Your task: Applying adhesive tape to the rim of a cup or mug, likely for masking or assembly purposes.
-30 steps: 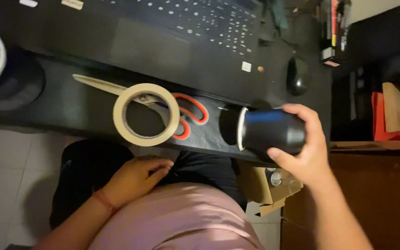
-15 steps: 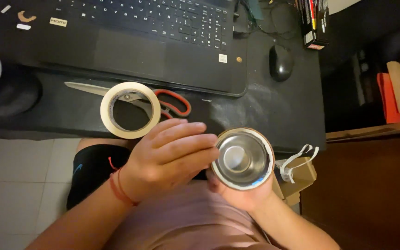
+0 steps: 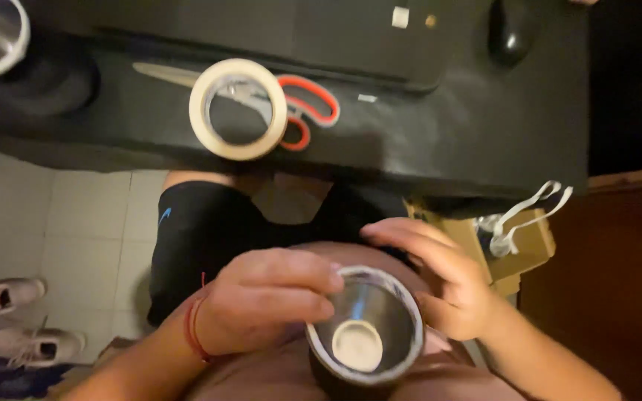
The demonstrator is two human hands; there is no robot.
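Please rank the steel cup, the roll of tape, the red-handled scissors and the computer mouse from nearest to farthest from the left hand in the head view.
1. Steel cup: touching the left hand, on the lap.
2. Roll of tape: on the desk edge, above the hand.
3. Red-handled scissors: partly under the tape; too close to the tape to call firmly.
4. Computer mouse: far upper right.

A roll of pale masking tape (image 3: 238, 109) lies flat on the black desk (image 3: 440, 141) near its front edge, resting over a pair of scissors (image 3: 291, 104) with red-orange handles whose blades point left. A closed dark laptop (image 3: 276, 33) sits behind them, and a black mouse (image 3: 510, 30) lies to its right. Under the desk a brown paper bag (image 3: 518, 238) with white handles stands on the floor. Two pale sneakers (image 3: 16, 319) rest on the light tiled floor (image 3: 61, 215) at far left.
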